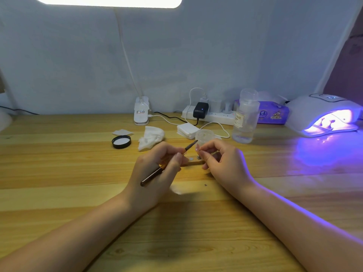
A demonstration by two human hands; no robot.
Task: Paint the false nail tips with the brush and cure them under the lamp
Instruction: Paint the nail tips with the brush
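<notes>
the left hand [157, 165] grips the nail brush [169, 162] like a pen, bristles aimed toward 1 o'clock at the nail tip [197, 147], which the right hand [222, 163] pinches between thumb and forefinger on what looks like a small stand; both sit at the centre of the wooden counter [59, 173]. the brush tip is near the nail tip but i cannot tell whether they touch

judging by this, painting is under way on this tip. the uv lamp [324, 114] at 2 o'clock glows violet and a couple of small stands show inside it, so some tips seem to be curing already; how many are left i cannot tell. two small round discs [191, 159] lie on the counter between the hands, perhaps empty mounts. this tip has yet to go under the lamp

a small clear jar [204, 135] stands open just beyond the hands, its black lid [121, 141] off at 10 o'clock beside a crumpled wipe [150, 139] and a stack of cotton pads [187, 130]

readable writing: the pump bottle [244, 122] has a label with "nail" on it; the rest is too small. the purple tissue pack [273, 112] carries a cartoon print, wording blurred
</notes>
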